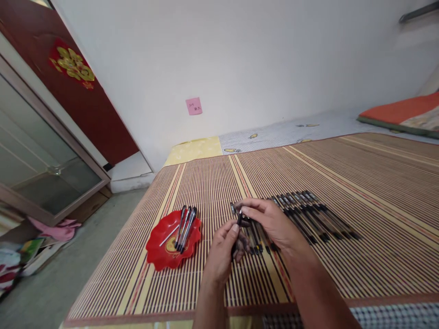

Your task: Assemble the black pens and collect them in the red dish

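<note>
Over the striped mat, my left hand (222, 253) is closed around a dark pen (239, 219), which points up and away. The fingertips of my right hand (276, 224) pinch the upper end of the same pen; whether a small part is between them I cannot make out. Partly hidden beneath both hands is a group of pens (254, 240) lying on the mat. To the right of my right hand, several black-capped clear pens (308, 217) lie side by side in a slanted row. A red scalloped dish (153, 257) to the left holds a few pens (187, 230) and a thin white stick (168, 236).
The bamboo mat (130, 269) covers a bed against a white wall (260, 59) bearing a pink note (194, 106). An orange folded bedding piece (401, 109) lies at the far right. Left are a glass-panelled door (44, 151) and cloth items on the floor.
</note>
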The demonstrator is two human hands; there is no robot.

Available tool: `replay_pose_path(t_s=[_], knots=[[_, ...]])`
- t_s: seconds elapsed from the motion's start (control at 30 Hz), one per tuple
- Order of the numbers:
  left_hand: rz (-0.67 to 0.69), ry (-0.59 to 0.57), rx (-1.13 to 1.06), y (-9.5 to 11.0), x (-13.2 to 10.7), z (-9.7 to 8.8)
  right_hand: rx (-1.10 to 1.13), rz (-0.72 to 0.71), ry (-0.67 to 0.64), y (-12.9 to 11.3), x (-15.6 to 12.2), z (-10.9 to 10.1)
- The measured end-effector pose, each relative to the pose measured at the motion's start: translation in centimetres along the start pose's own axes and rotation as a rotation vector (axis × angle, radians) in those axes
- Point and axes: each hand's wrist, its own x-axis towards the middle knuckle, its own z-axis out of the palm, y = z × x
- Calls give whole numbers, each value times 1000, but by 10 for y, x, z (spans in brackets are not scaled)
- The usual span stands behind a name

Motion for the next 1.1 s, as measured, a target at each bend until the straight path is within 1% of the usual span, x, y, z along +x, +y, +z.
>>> replay_pose_path(t_s=[0.13,0.2,0.3,0.4,0.53,0.63,0.77,0.87,1.1], knots=[[8,-13,11,1,0,1,25,40,53,-1,0,3],[11,-31,23,0,0,1,50,34,72,-1,0,3],[13,-31,27,-1,1,-1,52,-3,49,-2,0,1],[20,-19,21,-2,1,-1,12,4,20,-3,0,-1],[21,-13,26,-2,0,1,9,38,52,-3,-1,2],[15,-16,28,-1,0,2,15,33,82,-4,-1,3],[13,-21,32,-1,1,2,5,6,25,-4,-1,0],[7,-21,26,-1,1,2,-9,27,-1,-3,-1,-1],[18,-12,33,-2,1,3,-18,49,35,-5,-2,1]])
